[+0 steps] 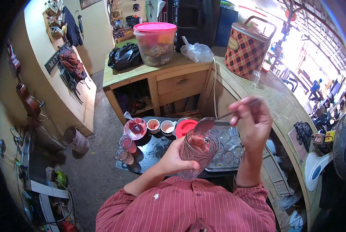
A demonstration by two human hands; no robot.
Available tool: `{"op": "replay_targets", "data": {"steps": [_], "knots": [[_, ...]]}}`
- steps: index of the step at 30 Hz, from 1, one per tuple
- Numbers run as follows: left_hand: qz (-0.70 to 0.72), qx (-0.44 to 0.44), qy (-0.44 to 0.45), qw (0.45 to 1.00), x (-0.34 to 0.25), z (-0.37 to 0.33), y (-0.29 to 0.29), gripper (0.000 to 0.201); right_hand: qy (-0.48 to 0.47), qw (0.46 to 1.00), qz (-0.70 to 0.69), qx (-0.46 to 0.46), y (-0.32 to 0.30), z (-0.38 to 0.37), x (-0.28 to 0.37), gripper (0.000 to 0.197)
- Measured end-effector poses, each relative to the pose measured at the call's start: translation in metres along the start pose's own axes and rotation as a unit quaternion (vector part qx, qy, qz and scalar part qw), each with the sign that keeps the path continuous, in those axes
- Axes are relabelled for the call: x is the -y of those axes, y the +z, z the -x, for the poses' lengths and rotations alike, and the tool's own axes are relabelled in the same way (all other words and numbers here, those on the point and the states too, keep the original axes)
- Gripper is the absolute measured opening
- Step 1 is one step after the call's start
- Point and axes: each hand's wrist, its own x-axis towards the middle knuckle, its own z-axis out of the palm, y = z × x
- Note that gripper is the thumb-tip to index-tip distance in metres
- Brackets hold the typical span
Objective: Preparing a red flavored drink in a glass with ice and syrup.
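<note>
The left grip (173, 156) clasps a glass mug (198, 152); at its 12 o'clock, the right grip (250, 120) pinches a metal spoon (215, 120).

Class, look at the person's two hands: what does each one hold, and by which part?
Left hand grips the glass mug around its side. Right hand pinches the metal spoon by its handle end, bowl over the mug's mouth.
</note>
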Motion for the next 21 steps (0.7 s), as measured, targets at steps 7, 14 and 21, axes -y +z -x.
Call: {"op": "replay_targets", "data": {"steps": [7,14,21], "knots": [[-0.174,-0.028,0.033,0.984,-0.009,0.002,0.004,0.088,-0.053,0.995,0.088,0.004,0.001,0.004,0.006,0.015],[-0.387,-0.038,0.155,0.908,-0.019,0.002,0.004,0.089,-0.073,0.949,0.278,0.128,-0.011,0.018,0.01,0.013],[-0.451,-0.178,0.285,0.827,-0.016,-0.002,0.004,0.08,-0.17,0.904,0.324,0.221,-0.004,0.037,0.022,0.016]]}}
